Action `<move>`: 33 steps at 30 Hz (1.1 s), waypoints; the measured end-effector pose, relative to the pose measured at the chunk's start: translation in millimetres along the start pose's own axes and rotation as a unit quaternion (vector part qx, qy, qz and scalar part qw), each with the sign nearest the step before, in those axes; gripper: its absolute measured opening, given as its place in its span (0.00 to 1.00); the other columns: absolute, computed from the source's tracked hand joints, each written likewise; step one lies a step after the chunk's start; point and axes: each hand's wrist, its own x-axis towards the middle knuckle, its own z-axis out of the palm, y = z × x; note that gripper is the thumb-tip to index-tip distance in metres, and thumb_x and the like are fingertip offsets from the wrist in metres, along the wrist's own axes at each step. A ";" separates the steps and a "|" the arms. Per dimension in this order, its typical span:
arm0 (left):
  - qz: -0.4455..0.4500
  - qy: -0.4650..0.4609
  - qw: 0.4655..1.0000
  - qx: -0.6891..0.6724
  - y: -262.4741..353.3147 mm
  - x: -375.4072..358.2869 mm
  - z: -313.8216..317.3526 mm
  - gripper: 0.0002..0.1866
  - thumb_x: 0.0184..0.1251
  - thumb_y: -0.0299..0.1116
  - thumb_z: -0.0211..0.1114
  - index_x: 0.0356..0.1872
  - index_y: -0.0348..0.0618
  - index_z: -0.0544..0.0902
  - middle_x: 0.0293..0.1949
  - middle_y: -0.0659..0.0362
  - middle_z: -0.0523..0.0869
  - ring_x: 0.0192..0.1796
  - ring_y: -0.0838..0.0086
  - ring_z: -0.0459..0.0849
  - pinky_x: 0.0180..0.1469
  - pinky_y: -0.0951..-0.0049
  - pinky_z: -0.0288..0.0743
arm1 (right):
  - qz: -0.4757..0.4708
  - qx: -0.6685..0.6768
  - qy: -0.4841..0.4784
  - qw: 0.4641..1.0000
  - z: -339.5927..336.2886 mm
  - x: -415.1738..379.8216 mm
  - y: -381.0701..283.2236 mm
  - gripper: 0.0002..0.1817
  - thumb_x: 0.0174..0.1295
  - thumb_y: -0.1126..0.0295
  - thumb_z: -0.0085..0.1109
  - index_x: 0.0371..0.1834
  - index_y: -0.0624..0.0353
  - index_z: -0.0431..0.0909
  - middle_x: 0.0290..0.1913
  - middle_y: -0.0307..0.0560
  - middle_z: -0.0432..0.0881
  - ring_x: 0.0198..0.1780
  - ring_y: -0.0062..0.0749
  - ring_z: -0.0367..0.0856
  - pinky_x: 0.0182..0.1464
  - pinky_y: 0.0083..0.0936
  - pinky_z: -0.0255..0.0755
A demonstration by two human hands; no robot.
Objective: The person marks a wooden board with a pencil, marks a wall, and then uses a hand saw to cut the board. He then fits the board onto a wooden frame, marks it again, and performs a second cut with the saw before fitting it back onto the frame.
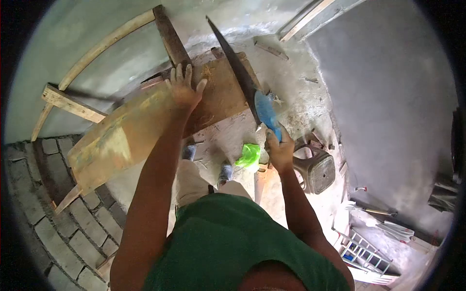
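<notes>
My left hand (185,92) lies with spread fingers on a large brown wooden board (213,94), close to a dark upright timber (171,39). In my right hand (280,148) is the blue handle of a hand saw (266,112). The saw's long dark blade points up and to the left, over the right end of the board. Whether its teeth touch the wood, I cannot tell. Pale, worn patches mark the left part of the board.
A bright green plastic bag (249,155) lies on the floor near my feet. Right of it is a dirty stool (318,169). Brick paving (63,218) spreads at the lower left, a ladder (364,252) at the lower right. Wooden pieces lean on the wall.
</notes>
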 end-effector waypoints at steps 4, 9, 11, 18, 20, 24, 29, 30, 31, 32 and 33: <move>0.121 -0.211 0.967 -0.073 1.0 -35.0 -89.7 0.51 0.54 0.56 0.73 0.75 0.45 0.60 0.76 0.41 0.54 0.78 0.44 0.51 0.73 0.33 0.46 | -0.035 -0.056 -0.003 0.998 13.7 8.6 46.9 0.18 0.70 0.67 0.58 0.60 0.63 0.75 0.26 0.36 0.76 0.24 0.17 0.73 0.26 0.19 0.68; 0.129 -0.353 0.921 0.104 -41.8 -119.7 -143.3 0.46 0.56 0.43 0.71 0.76 0.54 0.59 0.79 0.45 0.50 0.80 0.48 0.46 0.72 0.30 0.45 | 0.057 0.016 -0.032 0.998 6.5 15.7 46.1 0.20 0.69 0.62 0.58 0.57 0.64 0.76 0.27 0.43 0.78 0.25 0.23 0.76 0.31 0.26 0.73; 0.120 -0.347 0.916 0.162 -62.5 -137.2 -130.0 0.45 0.57 0.38 0.70 0.76 0.56 0.59 0.79 0.47 0.49 0.81 0.50 0.44 0.72 0.30 0.44 | 0.058 0.020 -0.034 0.998 7.0 16.3 47.9 0.20 0.69 0.62 0.57 0.57 0.64 0.75 0.27 0.43 0.78 0.26 0.23 0.76 0.31 0.26 0.73; 0.132 -0.296 0.929 0.179 -43.1 -124.5 -144.6 0.46 0.55 0.41 0.72 0.77 0.57 0.59 0.79 0.49 0.50 0.80 0.49 0.46 0.73 0.30 0.42 | -0.029 -0.041 -0.022 0.999 1.8 23.5 63.3 0.19 0.70 0.62 0.58 0.57 0.64 0.75 0.26 0.40 0.77 0.25 0.20 0.74 0.30 0.23 0.72; 0.087 -0.350 0.926 0.110 -38.4 -107.3 -151.9 0.48 0.53 0.46 0.74 0.77 0.55 0.59 0.79 0.48 0.50 0.80 0.48 0.47 0.73 0.31 0.43 | -0.059 -0.056 -0.020 0.996 2.3 23.6 64.0 0.18 0.71 0.63 0.58 0.56 0.63 0.75 0.24 0.37 0.77 0.23 0.18 0.73 0.27 0.21 0.71; 0.041 -0.221 0.972 0.074 -99.6 -54.0 -121.7 0.49 0.56 0.53 0.72 0.77 0.53 0.59 0.77 0.48 0.57 0.79 0.50 0.50 0.74 0.41 0.49 | -0.007 -0.018 -0.034 0.999 7.3 17.8 59.6 0.19 0.71 0.61 0.59 0.56 0.63 0.75 0.24 0.38 0.77 0.23 0.19 0.73 0.28 0.22 0.71; -0.141 -0.337 0.931 0.008 -129.4 18.5 -117.1 0.48 0.51 0.60 0.74 0.69 0.41 0.70 0.58 0.47 0.83 0.65 0.56 0.78 0.64 0.56 0.70 | -0.040 -0.055 -0.014 0.998 8.7 18.1 66.7 0.19 0.70 0.62 0.59 0.57 0.62 0.75 0.24 0.38 0.77 0.23 0.19 0.74 0.28 0.22 0.71; -0.124 -0.349 0.928 -0.027 -130.0 25.2 -119.4 0.41 0.50 0.60 0.75 0.59 0.39 0.77 0.46 0.50 0.87 0.53 0.59 0.82 0.56 0.59 0.73 | -0.008 -0.042 -0.015 0.999 2.3 14.7 37.0 0.18 0.68 0.65 0.59 0.57 0.63 0.76 0.24 0.39 0.77 0.23 0.20 0.74 0.28 0.23 0.71; -0.107 -0.362 0.924 -0.062 -130.8 31.9 -121.3 0.36 0.49 0.60 0.75 0.50 0.37 0.85 0.35 0.53 0.90 0.41 0.63 0.87 0.47 0.62 0.77 | 0.024 -0.029 -0.017 0.999 -1.4 12.8 21.2 0.18 0.67 0.68 0.59 0.58 0.63 0.77 0.24 0.40 0.77 0.23 0.21 0.73 0.27 0.23 0.71; -0.107 -0.359 0.925 -0.058 -129.2 38.4 -127.5 0.36 0.49 0.60 0.75 0.50 0.37 0.85 0.35 0.53 0.90 0.41 0.63 0.87 0.47 0.62 0.77 | 0.021 -0.025 -0.018 0.999 -7.1 10.8 24.4 0.18 0.67 0.68 0.59 0.58 0.63 0.77 0.24 0.40 0.77 0.23 0.21 0.73 0.27 0.23 0.71; -0.116 -0.374 0.918 -0.060 -122.7 44.5 -139.4 0.30 0.48 0.58 0.76 0.39 0.39 0.86 0.29 0.55 0.86 0.34 0.67 0.83 0.42 0.62 0.75 | 0.032 0.065 -0.011 0.997 -19.8 6.2 31.1 0.18 0.67 0.68 0.59 0.57 0.63 0.77 0.24 0.39 0.77 0.24 0.20 0.74 0.26 0.22 0.70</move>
